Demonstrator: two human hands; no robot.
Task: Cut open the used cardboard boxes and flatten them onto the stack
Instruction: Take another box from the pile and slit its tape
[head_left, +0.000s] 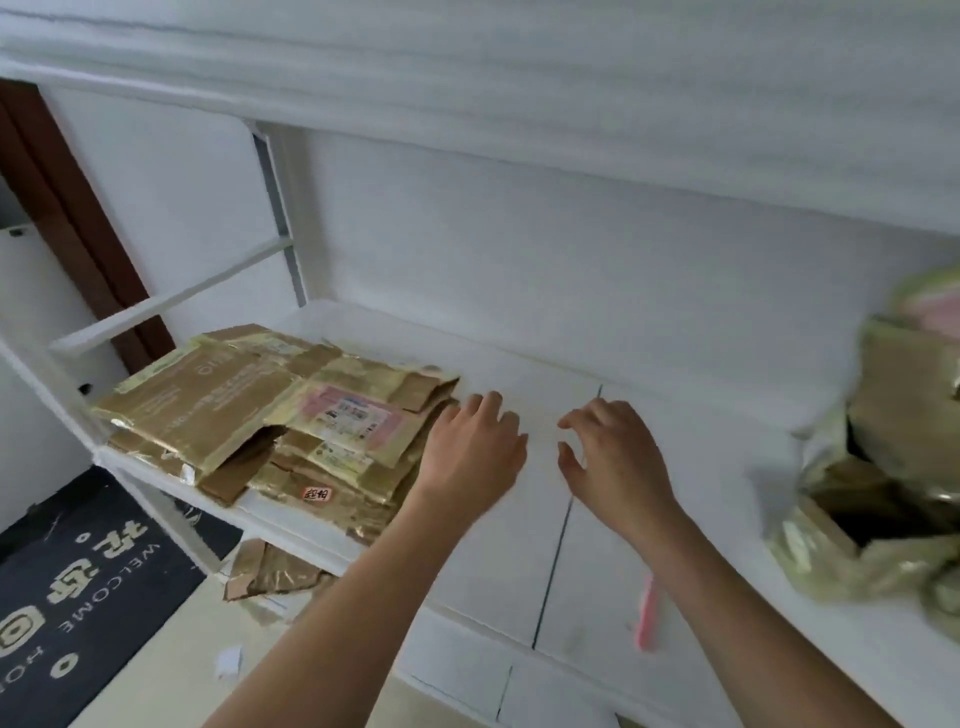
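Observation:
A stack of flattened brown cardboard boxes (270, 421) with shipping labels lies on the left part of a white counter (675, 467). My left hand (475, 452) hovers just right of the stack, fingers relaxed, holding nothing. My right hand (610, 457) hangs over the bare counter a little farther right, fingers spread and loosely bent, also empty. Several unflattened taped cardboard boxes (893, 457) are piled at the right edge of the view. A pink cutter-like tool (648, 613) lies on the counter below my right forearm, blurred.
A white wall and an overhanging shelf (519, 78) enclose the counter from behind and above. Cardboard scraps (275, 569) lie on the floor under the counter's left end. A dark welcome mat (78, 582) covers the floor at lower left.

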